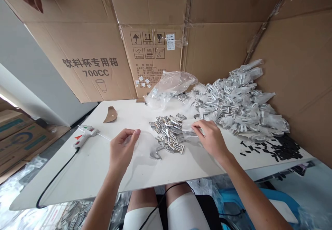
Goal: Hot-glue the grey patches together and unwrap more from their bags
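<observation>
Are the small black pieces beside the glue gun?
No: the black pieces lie at the right end of the table, the glue gun at the left.

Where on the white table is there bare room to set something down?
The table has two patches: between the glue gun and left hand, running to its front edge; and between the brown cardboard scrap and the loose pieces. The right end is crowded with the bagged pile and black strips.

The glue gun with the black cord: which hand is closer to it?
Left. The left hand is on the nozzle side of the glue gun, apart from it; the right hand is farther along, beyond the loose grey pieces.
</observation>
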`<action>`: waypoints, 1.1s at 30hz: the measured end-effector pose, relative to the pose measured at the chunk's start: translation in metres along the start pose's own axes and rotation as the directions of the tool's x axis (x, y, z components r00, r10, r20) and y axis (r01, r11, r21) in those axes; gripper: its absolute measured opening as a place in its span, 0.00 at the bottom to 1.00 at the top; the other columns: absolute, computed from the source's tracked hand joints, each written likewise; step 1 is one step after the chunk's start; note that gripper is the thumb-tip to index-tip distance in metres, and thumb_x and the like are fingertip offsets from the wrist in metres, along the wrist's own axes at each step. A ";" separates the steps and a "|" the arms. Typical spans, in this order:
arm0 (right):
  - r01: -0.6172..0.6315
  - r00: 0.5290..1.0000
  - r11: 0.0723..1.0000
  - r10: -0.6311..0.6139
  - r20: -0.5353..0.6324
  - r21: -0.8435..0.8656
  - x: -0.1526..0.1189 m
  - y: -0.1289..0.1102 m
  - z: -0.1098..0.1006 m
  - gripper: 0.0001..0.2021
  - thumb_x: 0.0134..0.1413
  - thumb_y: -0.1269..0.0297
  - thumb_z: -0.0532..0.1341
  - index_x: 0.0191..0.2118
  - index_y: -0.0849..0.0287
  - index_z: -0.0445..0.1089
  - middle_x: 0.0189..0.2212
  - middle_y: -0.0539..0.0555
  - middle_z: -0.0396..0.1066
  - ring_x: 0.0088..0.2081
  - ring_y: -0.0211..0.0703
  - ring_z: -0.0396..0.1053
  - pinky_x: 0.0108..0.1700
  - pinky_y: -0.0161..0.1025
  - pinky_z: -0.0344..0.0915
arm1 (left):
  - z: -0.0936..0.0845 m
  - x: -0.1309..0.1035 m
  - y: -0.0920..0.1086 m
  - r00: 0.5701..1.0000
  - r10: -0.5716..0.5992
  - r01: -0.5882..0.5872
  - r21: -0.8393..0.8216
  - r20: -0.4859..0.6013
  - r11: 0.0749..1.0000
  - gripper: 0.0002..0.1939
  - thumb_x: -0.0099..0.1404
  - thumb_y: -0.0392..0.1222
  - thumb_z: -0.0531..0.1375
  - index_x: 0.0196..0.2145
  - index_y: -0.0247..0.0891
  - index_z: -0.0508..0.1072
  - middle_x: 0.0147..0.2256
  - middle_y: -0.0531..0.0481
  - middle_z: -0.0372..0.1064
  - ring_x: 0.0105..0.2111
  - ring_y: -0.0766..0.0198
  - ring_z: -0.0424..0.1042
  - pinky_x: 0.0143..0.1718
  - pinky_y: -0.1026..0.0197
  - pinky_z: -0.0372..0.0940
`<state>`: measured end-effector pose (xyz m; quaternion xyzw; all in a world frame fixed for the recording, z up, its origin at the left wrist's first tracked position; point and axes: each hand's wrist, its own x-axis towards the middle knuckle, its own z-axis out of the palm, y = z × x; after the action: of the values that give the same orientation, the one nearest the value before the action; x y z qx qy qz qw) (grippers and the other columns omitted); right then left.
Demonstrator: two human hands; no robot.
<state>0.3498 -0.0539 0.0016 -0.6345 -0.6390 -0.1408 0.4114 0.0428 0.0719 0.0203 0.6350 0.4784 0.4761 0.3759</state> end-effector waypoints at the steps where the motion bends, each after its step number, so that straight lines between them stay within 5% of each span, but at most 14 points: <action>1: -0.001 1.000 1.000 0.001 -0.008 -0.004 0.001 0.000 -0.001 0.08 0.74 0.67 0.58 0.41 0.53 0.72 0.36 0.52 0.80 0.35 0.47 0.72 0.48 0.46 0.64 | 0.000 0.000 0.001 1.000 -0.003 0.003 -0.006 -0.025 1.000 0.23 0.64 0.64 0.69 0.32 0.39 0.77 0.29 0.52 0.70 0.28 0.66 0.61 0.27 0.64 0.55; 17: -0.003 0.998 0.998 -0.002 -0.070 -0.071 0.012 -0.013 -0.007 0.09 0.76 0.66 0.55 0.43 0.53 0.72 0.35 0.53 0.79 0.34 0.47 0.72 0.43 0.44 0.65 | -0.003 0.002 -0.005 0.994 -0.074 0.071 -0.043 -0.076 0.997 0.26 0.61 0.66 0.70 0.33 0.38 0.77 0.29 0.51 0.69 0.26 0.66 0.60 0.23 0.65 0.53; 23: -0.135 0.959 0.991 0.124 -0.255 -0.026 0.003 -0.019 -0.014 0.08 0.76 0.61 0.55 0.46 0.53 0.71 0.37 0.58 0.78 0.38 0.52 0.75 0.44 0.48 0.69 | -0.006 -0.002 -0.003 0.986 -0.073 0.063 -0.069 -0.152 0.996 0.26 0.63 0.67 0.69 0.34 0.39 0.75 0.27 0.54 0.66 0.24 0.67 0.58 0.23 0.64 0.53; 27: -0.224 0.891 0.971 0.237 -0.388 0.078 -0.014 -0.040 -0.007 0.06 0.75 0.60 0.56 0.49 0.52 0.69 0.40 0.60 0.79 0.42 0.54 0.78 0.44 0.49 0.73 | 0.001 -0.013 0.005 0.982 -0.013 -0.003 -0.082 -0.191 0.997 0.24 0.67 0.66 0.66 0.34 0.40 0.73 0.26 0.54 0.65 0.24 0.66 0.60 0.23 0.64 0.54; 30: -0.232 0.881 0.942 0.309 -0.358 0.244 -0.033 -0.071 0.006 0.04 0.76 0.62 0.56 0.51 0.50 0.65 0.46 0.63 0.80 0.50 0.56 0.80 0.48 0.50 0.77 | 0.017 -0.031 0.016 0.998 0.027 -0.031 -0.090 -0.049 0.995 0.22 0.69 0.63 0.65 0.32 0.41 0.72 0.25 0.53 0.67 0.24 0.65 0.64 0.24 0.64 0.59; 33: -0.137 0.951 0.874 0.248 -0.185 0.467 -0.056 -0.105 0.020 0.09 0.76 0.68 0.52 0.54 0.48 0.62 0.60 0.63 0.75 0.65 0.55 0.73 0.62 0.57 0.74 | 0.036 -0.055 0.030 0.970 0.045 -0.004 -0.167 0.239 0.986 0.21 0.70 0.61 0.64 0.32 0.41 0.72 0.25 0.52 0.71 0.25 0.62 0.69 0.27 0.62 0.65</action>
<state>0.2370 -0.0953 -0.0143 -0.5617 -0.5330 -0.0230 0.6323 0.0805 0.0103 0.0251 0.6607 0.3799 0.4379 0.4768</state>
